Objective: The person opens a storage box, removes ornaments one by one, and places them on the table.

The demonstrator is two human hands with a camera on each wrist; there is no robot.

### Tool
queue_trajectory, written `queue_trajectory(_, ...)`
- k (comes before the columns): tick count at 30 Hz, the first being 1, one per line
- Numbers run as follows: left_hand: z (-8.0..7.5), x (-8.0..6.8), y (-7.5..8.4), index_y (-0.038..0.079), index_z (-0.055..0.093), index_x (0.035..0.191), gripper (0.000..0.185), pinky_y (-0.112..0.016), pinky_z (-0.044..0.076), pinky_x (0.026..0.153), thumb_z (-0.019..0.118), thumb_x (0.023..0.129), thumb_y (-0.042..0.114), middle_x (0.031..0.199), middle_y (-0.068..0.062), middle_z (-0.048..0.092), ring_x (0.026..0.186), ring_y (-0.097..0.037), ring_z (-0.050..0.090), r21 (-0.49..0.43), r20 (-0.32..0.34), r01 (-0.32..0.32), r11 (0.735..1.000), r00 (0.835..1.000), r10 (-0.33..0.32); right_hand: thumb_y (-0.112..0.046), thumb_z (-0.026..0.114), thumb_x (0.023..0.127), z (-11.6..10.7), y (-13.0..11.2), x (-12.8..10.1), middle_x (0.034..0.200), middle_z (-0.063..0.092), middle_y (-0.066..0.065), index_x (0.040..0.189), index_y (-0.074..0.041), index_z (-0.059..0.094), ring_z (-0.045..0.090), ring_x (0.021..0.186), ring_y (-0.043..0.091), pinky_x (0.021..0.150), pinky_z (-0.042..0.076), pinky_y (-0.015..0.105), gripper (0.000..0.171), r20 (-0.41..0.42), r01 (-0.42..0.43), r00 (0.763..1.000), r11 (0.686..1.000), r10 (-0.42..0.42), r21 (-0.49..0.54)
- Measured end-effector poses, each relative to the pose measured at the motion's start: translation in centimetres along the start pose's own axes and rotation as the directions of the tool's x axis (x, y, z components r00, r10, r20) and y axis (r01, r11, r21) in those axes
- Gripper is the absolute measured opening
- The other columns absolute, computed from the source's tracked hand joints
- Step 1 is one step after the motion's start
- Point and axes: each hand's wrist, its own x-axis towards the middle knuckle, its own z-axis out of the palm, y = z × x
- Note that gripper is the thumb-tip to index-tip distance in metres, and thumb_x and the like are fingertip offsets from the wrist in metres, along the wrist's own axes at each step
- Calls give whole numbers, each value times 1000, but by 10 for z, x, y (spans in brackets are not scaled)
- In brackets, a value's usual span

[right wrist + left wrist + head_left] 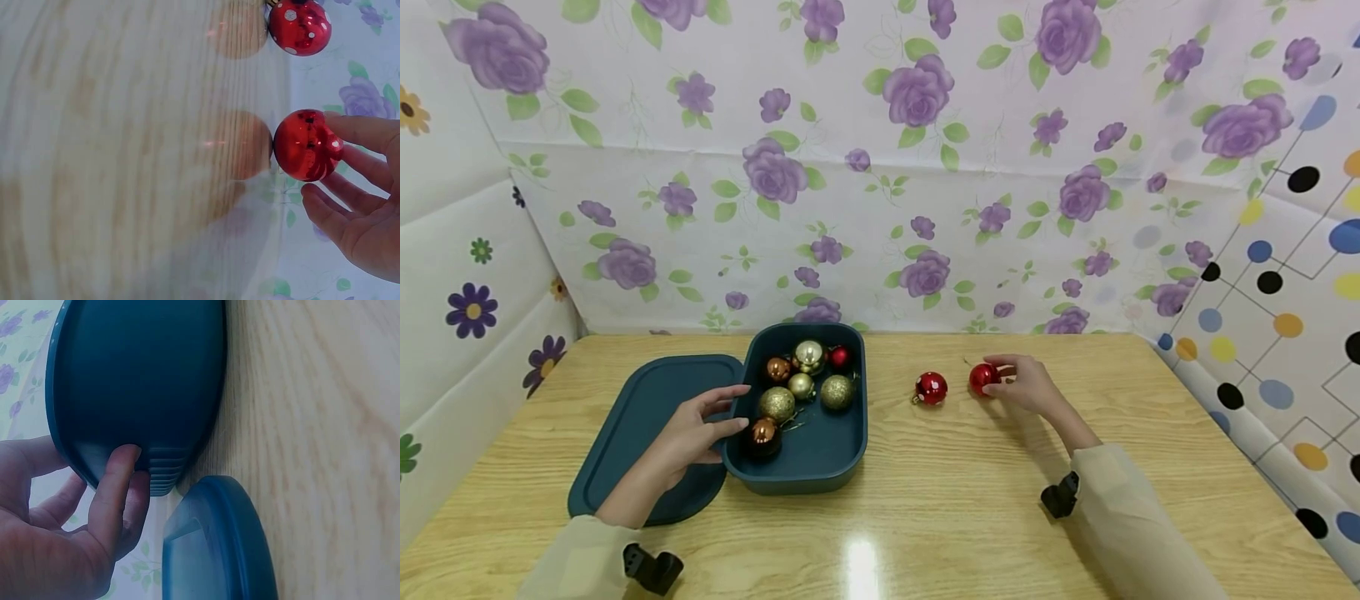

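A dark teal box [842, 454] holds several gold, copper and red Christmas baubles. My left hand [696, 429] is at its left wall; in the left wrist view the left hand [75, 531] has fingers on both sides of the rim and grips it. At the right, my right hand [1030, 387] has thumb and fingers about a plain red bauble [982, 379]. The right wrist view shows this red bauble [306, 147] against the tabletop, with the right hand's fingers [365, 132] on it. A white-dotted red bauble [931, 388] lies to its left.
The box's flat teal lid [647, 425] lies on the wooden table [940, 525], left of the box and partly under my left forearm. Behind the table hangs a flowered cloth [850, 217]; patterned cloths flank both sides.
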Motion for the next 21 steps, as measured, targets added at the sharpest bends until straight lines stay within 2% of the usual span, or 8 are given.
queue_trajectory(8, 0, 0, 0, 9, 33, 141, 57, -48, 51, 76, 58, 90, 19, 144, -28, 20, 125, -46, 32, -5, 1, 1, 1000, 1000, -1, -7, 68, 81, -4, -6, -3, 127, 49, 25, 125, 4, 52, 46, 115, 42, 92, 41, 50, 48, -37, 28, 999, 999, -27, 21)
queue_trajectory(15, 0, 0, 1, 9, 33, 141, 57, -48, 51, 76, 58, 91, 19, 144, -29, 19, 125, -46, 32, 1, 2, 4, 1000, 1000, -4, -7, 68, 82, -7, -20, -5, 129, 48, 23, 127, 1, 51, 43, 118, 41, 94, 40, 48, 49, -44, 44, 998, 996, -41, 73)
queue_trajectory(21, 0, -1, 2, 8, 33, 141, 57, -49, 51, 76, 57, 91, 17, 144, -29, 19, 125, -47, 32, 4, 3, 6, 1000, 1000, -6, -5, 68, 81, -1, -38, -6, 129, 48, 22, 127, 1, 52, 43, 119, 39, 91, 43, 45, 50, -34, 87, 996, 988, -84, 124)
